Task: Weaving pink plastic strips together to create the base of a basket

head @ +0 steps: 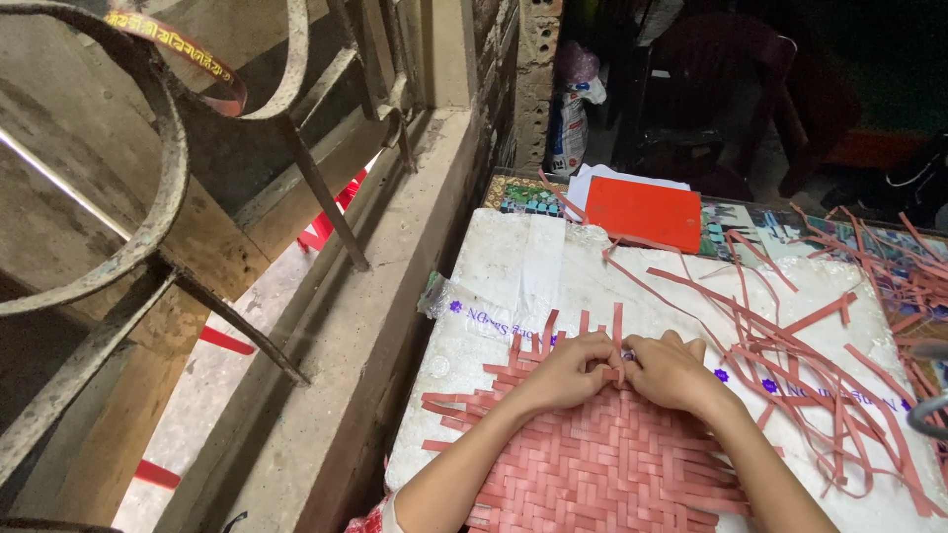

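Note:
A mat woven from pink-red paper strips (602, 459) lies on a white foam board (513, 266). My left hand (568, 367) and my right hand (667, 370) meet at the mat's far edge, fingers pinched together on one upright strip (618, 331). More loose strip ends stick out from the mat's far and left edges.
Several loose pink-red strips (800, 336) lie scattered over the right of the board. A red card sheet (644, 212) sits on white papers at the far edge. A concrete sill (395, 286) and curved metal window bars (168, 188) run along the left. Dark chairs stand beyond.

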